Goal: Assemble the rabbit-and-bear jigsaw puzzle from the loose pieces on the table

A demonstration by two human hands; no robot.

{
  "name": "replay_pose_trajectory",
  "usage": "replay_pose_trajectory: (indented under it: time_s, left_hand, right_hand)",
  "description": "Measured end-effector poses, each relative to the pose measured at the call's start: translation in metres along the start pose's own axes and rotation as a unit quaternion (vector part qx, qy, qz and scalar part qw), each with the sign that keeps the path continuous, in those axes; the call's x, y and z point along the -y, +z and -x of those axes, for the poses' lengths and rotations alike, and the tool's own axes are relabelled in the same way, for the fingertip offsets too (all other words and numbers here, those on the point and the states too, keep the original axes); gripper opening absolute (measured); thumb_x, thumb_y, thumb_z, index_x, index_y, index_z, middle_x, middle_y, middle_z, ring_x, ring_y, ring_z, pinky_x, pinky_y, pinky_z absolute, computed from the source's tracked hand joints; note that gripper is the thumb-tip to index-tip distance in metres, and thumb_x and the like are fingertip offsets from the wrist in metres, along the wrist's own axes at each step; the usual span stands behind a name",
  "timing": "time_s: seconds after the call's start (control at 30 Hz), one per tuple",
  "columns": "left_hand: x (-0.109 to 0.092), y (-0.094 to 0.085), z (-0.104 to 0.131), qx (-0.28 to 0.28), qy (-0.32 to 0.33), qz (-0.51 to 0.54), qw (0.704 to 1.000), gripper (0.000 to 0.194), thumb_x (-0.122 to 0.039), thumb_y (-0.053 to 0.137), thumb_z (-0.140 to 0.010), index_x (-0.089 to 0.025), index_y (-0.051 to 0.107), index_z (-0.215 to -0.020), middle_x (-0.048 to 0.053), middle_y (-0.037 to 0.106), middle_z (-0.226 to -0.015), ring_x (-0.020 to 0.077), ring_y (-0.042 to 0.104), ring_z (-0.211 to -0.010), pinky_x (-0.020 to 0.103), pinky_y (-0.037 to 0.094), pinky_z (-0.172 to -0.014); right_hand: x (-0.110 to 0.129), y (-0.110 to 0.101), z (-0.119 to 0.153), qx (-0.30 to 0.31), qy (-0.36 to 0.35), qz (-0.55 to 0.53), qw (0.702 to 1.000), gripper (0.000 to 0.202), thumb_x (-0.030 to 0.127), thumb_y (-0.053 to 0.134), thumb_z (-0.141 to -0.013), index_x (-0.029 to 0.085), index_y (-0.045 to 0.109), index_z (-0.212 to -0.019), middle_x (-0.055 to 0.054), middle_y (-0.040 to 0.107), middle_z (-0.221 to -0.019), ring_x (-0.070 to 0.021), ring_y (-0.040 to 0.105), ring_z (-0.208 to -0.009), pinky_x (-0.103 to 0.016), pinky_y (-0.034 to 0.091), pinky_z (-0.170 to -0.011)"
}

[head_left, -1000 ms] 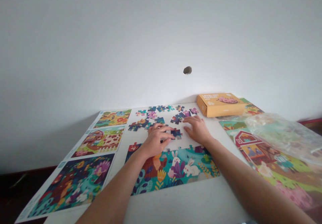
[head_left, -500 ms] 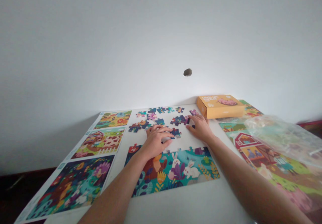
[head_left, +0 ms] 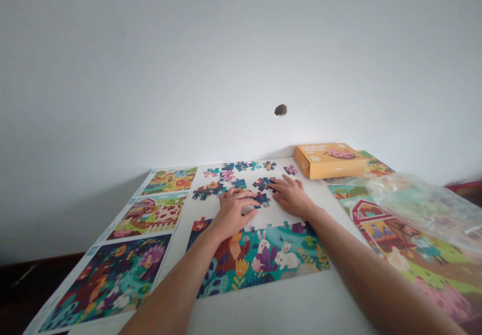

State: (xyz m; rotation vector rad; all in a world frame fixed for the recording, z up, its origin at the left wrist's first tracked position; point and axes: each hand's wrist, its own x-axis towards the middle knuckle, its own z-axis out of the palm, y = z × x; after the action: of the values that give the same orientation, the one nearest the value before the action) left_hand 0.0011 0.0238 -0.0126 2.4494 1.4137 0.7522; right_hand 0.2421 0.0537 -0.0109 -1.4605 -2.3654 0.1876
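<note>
A partly joined jigsaw puzzle (head_left: 263, 259) with white rabbits and plants lies flat in front of me. Just beyond it, my left hand (head_left: 236, 208) rests with fingers spread and thumb apart, its fingertips by a dark blue puzzle piece (head_left: 263, 200). My right hand (head_left: 291, 194) reaches over from the right with fingers stretched out, touching a small dark cluster of puzzle pieces (head_left: 261, 183). Its fingertips cover part of that cluster. Left of my left hand lie other dark joined pieces (head_left: 202, 193), and a teal-blue piece (head_left: 239, 183) sits just behind it.
Several loose pieces (head_left: 241, 166) lie along the back by the wall, with a pink-purple piece (head_left: 290, 170) farther right. An orange puzzle box (head_left: 333, 169) stands at the back right. A picture sheet (head_left: 146, 214) lies left; a clear plastic bag (head_left: 422, 204) covers part of another sheet (head_left: 425, 254).
My right hand has slid left and slightly nearer, and the dark cluster under its fingers has shifted a little left. My left hand has stayed almost still.
</note>
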Motion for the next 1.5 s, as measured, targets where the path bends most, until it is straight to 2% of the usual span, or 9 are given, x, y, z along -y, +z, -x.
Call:
replay_pose_trajectory:
  time_s: [0.13,0.33,0.43,0.63,0.8,1.03,1.23,1.37,1.5]
  left_hand:
    - [0.000,0.000,0.000,-0.006,0.000,0.004,1.000,0.017,-0.028,0.066,-0.081,-0.034,0.076,-0.093,-0.001,0.068,-0.119,0.0282,0.050,-0.116,0.049,0.032,-0.102]
    - [0.001,-0.002,-0.001,0.003,0.029,0.007,1.000,0.017,-0.029,0.064,-0.082,-0.031,0.075,-0.095,0.001,0.067,-0.118,0.0249,0.053,-0.113,0.045,0.036,-0.103]
    - [0.002,-0.002,-0.002,0.001,0.048,0.014,0.999,0.017,-0.027,0.062,-0.083,-0.029,0.076,-0.093,0.001,0.068,-0.116,0.0234,0.056,-0.109,0.043,0.039,-0.101]
    - [0.012,0.002,-0.004,-0.122,-0.047,-0.040,0.991,0.019,-0.019,0.059,-0.081,-0.026,0.075,-0.089,0.002,0.071,-0.106,0.0219,0.059,-0.100,0.041,0.043,-0.097]
    - [0.019,0.005,-0.003,-0.137,-0.080,-0.062,0.985,0.018,-0.018,0.062,-0.078,-0.027,0.074,-0.088,0.002,0.070,-0.107,0.0236,0.060,-0.101,0.042,0.044,-0.096]
    - [0.012,0.004,-0.003,-0.121,-0.115,-0.056,0.984,0.017,-0.021,0.062,-0.079,-0.026,0.075,-0.089,0.004,0.068,-0.107,0.0265,0.057,-0.103,0.046,0.042,-0.095]
    - [0.009,0.005,-0.001,-0.123,-0.123,-0.071,0.982,0.018,-0.036,0.070,-0.076,-0.032,0.075,-0.094,0.005,0.063,-0.117,0.0332,0.049,-0.111,0.052,0.037,-0.095]
    - [0.009,0.005,0.001,-0.130,-0.133,-0.080,0.979,0.019,-0.031,0.065,-0.080,-0.029,0.074,-0.097,0.006,0.062,-0.117,0.0327,0.048,-0.110,0.052,0.037,-0.093]
    - [0.006,0.003,0.001,-0.112,-0.185,-0.101,0.971,0.022,-0.029,0.061,-0.081,-0.030,0.072,-0.100,0.005,0.060,-0.120,0.0315,0.048,-0.111,0.050,0.038,-0.092]
  right_hand:
    - [0.002,-0.002,0.000,-0.038,0.041,0.008,0.998,0.032,0.033,0.051,-0.091,0.028,0.064,-0.119,-0.006,0.056,-0.135,-0.0328,0.037,-0.132,-0.057,0.023,-0.106]
    - [0.014,-0.004,0.003,0.028,-0.069,-0.026,0.997,0.041,0.044,0.051,-0.092,0.034,0.054,-0.132,-0.004,0.047,-0.144,-0.0350,0.028,-0.138,-0.063,0.025,-0.105]
    - [0.019,-0.004,0.003,0.018,-0.054,-0.024,0.998,0.036,0.043,0.053,-0.091,0.032,0.061,-0.124,-0.006,0.053,-0.139,-0.0356,0.033,-0.136,-0.066,0.022,-0.105]
    - [0.023,-0.006,0.004,0.046,-0.103,-0.036,0.993,0.039,0.042,0.057,-0.089,0.036,0.058,-0.128,-0.004,0.045,-0.146,-0.0358,0.028,-0.139,-0.064,0.024,-0.106]
    - [0.022,-0.003,0.003,0.014,-0.044,-0.008,0.999,0.031,0.037,0.056,-0.088,0.034,0.065,-0.117,-0.004,0.046,-0.145,-0.0348,0.027,-0.139,-0.065,0.021,-0.105]
    - [0.020,-0.007,0.006,-0.049,0.028,0.049,0.997,0.030,0.017,0.053,-0.080,0.025,0.069,-0.103,-0.007,0.051,-0.138,-0.0325,0.032,-0.136,-0.063,0.014,-0.108]
    - [0.042,-0.001,-0.046,-0.014,-0.029,0.057,0.998,0.040,0.022,0.048,-0.087,0.026,0.057,-0.125,-0.009,0.048,-0.140,-0.0288,0.039,-0.131,-0.051,0.030,-0.105]
    - [0.054,0.012,-0.098,0.056,0.018,0.079,0.995,0.053,0.030,0.050,-0.089,0.026,0.039,-0.141,-0.012,0.042,-0.146,-0.0313,0.036,-0.134,-0.054,0.029,-0.106]
    - [0.063,0.022,-0.111,0.071,0.040,0.085,0.993,0.042,0.023,0.046,-0.090,0.014,0.049,-0.131,-0.020,0.054,-0.132,-0.0335,0.047,-0.125,-0.060,0.025,-0.106]
